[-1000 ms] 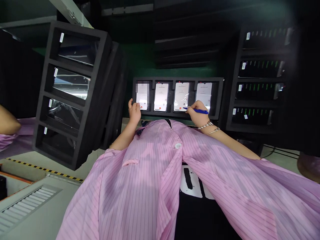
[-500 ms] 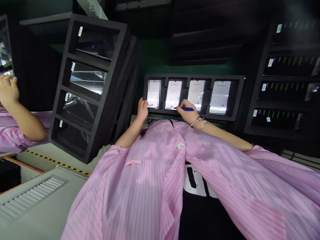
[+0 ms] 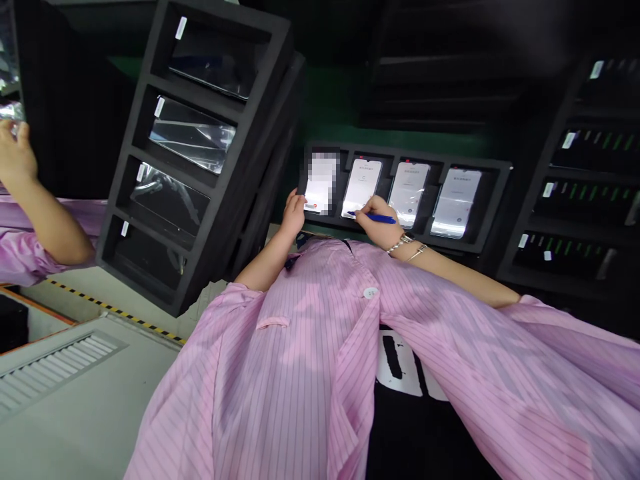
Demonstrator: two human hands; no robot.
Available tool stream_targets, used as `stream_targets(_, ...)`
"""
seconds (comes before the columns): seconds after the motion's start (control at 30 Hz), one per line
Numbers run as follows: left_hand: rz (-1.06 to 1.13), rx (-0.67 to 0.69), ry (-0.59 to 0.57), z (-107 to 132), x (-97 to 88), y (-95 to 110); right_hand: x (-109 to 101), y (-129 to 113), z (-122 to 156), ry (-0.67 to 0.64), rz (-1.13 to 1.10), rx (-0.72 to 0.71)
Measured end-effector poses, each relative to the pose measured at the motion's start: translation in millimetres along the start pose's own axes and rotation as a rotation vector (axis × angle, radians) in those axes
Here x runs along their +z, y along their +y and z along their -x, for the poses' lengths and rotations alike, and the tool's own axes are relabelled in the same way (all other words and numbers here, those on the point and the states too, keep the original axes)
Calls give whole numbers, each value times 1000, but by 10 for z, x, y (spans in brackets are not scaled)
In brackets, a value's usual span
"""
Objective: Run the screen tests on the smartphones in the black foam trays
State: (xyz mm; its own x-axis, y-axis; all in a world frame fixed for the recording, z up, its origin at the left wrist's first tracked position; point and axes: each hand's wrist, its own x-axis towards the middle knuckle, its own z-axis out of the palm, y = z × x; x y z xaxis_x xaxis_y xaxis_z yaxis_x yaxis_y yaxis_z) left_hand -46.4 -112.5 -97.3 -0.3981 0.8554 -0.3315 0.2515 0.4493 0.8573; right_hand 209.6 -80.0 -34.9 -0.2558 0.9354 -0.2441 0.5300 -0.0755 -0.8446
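In the head view, we see the right hand with fingers closed on a slim blue pen, its tip at a white-screened smartphone in a black foam tray. The left hand, fingers open, sits against a neighbouring smartphone. Pressing hard or slipping could scratch the screen.

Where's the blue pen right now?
In the head view, the blue pen is gripped in the right hand, its tip at the lower edge of the second smartphone from the left in the black foam tray.
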Motion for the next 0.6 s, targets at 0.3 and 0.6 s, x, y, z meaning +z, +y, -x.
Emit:
stream_targets(0.3, 89, -52, -42, 143, -151, -89, 583, -254, -298, -128, -15, -40)
stream_targets(0.6, 85, -18, -79, 170, -134, -91, 614, -299, -320, -171, 162, -11)
